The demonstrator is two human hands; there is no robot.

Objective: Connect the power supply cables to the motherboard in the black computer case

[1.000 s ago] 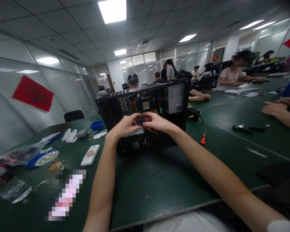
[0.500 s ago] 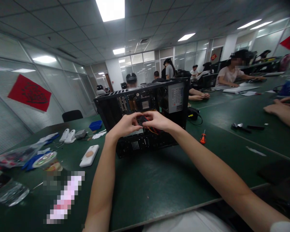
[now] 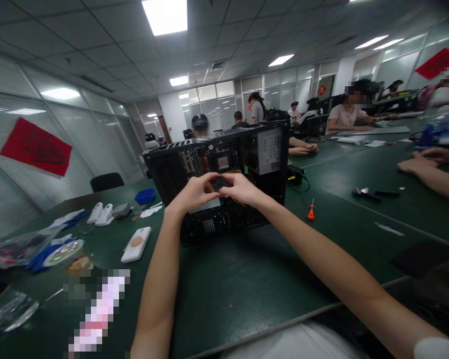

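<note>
An open black computer case stands on the green table, its inside facing me. A silver power supply sits in its upper right, and a motherboard shows across the middle. In front of the boards, my left hand and my right hand meet with fingertips closed on a small black cable connector. Orange and dark wires run from it beside my right hand. My fingers hide much of the connector, so its exact shape cannot be made out.
An orange screwdriver lies right of the case. To the left are a white phone-like item, a blue tray, a plastic bottle and a bagged bundle. Another person's hands rest at the right.
My view has shifted slightly, so the surroundings sit a little further left. Both hands keep their grip on the connector; the red wires beside it show less now.
</note>
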